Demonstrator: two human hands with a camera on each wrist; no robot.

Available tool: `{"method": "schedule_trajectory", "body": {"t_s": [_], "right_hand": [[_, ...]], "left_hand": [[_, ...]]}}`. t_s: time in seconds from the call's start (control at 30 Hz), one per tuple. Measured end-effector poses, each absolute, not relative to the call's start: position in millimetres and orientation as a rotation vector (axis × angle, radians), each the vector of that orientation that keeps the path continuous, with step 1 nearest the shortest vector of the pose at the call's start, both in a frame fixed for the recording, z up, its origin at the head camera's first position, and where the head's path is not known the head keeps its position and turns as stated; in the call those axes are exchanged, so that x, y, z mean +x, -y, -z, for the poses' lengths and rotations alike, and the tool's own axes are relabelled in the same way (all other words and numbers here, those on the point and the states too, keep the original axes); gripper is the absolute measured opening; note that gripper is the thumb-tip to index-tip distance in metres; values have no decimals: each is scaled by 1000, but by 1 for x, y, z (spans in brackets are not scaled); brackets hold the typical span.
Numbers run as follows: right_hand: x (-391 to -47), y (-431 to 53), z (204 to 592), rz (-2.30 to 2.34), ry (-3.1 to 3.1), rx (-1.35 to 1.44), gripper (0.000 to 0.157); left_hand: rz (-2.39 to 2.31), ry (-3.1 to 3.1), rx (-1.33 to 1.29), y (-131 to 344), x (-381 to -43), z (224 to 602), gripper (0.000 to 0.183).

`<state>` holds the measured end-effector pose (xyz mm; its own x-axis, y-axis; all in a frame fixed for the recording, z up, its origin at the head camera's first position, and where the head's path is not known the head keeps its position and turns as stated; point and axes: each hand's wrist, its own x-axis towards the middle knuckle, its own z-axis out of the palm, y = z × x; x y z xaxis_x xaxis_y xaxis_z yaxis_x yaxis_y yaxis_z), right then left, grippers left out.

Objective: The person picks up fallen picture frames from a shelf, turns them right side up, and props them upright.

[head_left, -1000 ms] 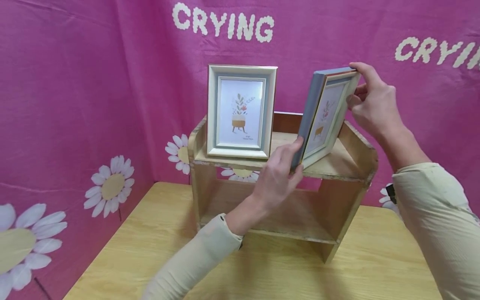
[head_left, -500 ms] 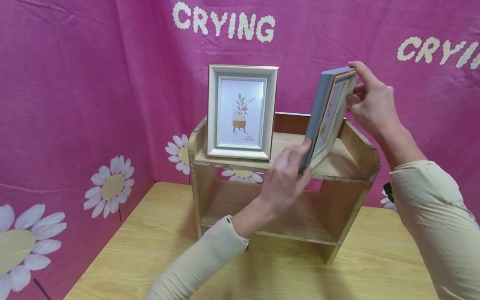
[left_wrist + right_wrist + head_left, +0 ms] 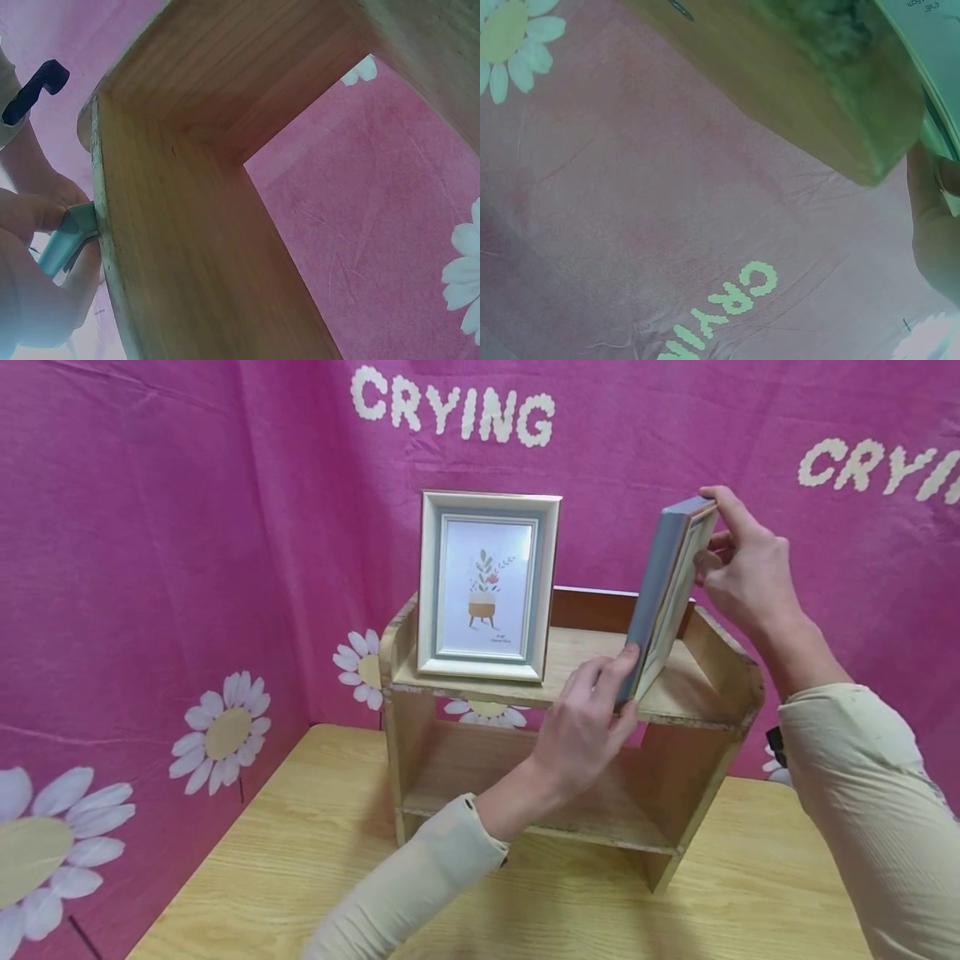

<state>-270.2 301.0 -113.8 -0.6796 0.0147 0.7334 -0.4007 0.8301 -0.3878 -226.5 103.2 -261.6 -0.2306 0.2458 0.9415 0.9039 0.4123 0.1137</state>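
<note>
A rectangular picture frame with a blue-grey side and cream moulding (image 3: 660, 589) is upright but turned nearly edge-on above the right part of a pale, chipped-edged wooden shelf unit (image 3: 592, 647). The left hand's grip (image 3: 585, 722) pinches its lower near corner; the right hand's grip (image 3: 750, 564), thumb and fingers bent, holds its upper far corner. Compared with a second ago, that near side has swung right, narrowing the visible front, and the left hand has followed.
</note>
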Motion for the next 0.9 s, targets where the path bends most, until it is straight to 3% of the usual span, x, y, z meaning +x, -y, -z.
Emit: {"method": "schedule_trajectory", "body": {"t_s": [0.6, 0.9], "right_hand": [[-260, -308, 106, -790, 2295, 298, 67], [-227, -292, 105, -1024, 1969, 455, 38]], "left_hand": [[888, 1726, -1006, -107, -225, 264, 54], [817, 1725, -953, -108, -225, 264, 52]]}}
